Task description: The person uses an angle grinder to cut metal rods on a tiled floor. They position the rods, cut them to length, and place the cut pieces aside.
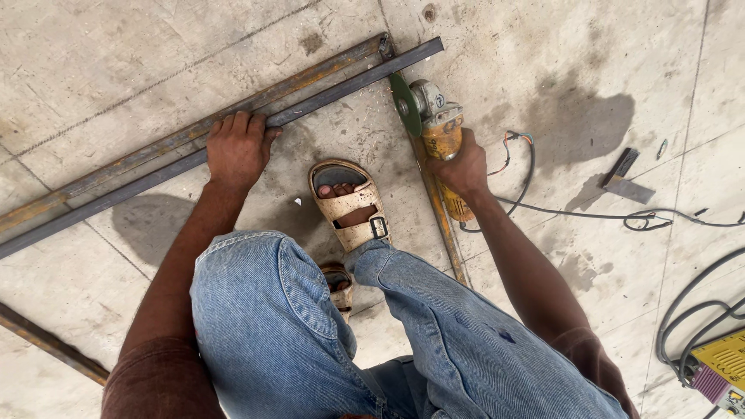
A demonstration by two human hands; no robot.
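while the person crouches over the work, the jeans-clad knees [310, 326] hide much of the floor beneath, and one sandalled foot [339, 285] shows only its toes between them. the right hand [466, 167] is closed around the body of a yellow angle grinder [438, 136], whose green disc [404, 104] stands on edge at the corner where a rusty steel bar [438, 225] meets a dark square steel tube [341, 89]; whether the disc touches metal cannot be told. the left hand [237, 147] lies flat, fingers together, pressing on that tube, just beside a rusty angle bar [140, 151] running parallel. the other sandalled foot [349, 203] rests between the hands. the grinder's cable [590, 216] trails right across the stained, scored concrete floor [116, 62]. a small metal square [625, 178] lies well apart; a yellow machine [722, 368] is cut off at the lower right edge.
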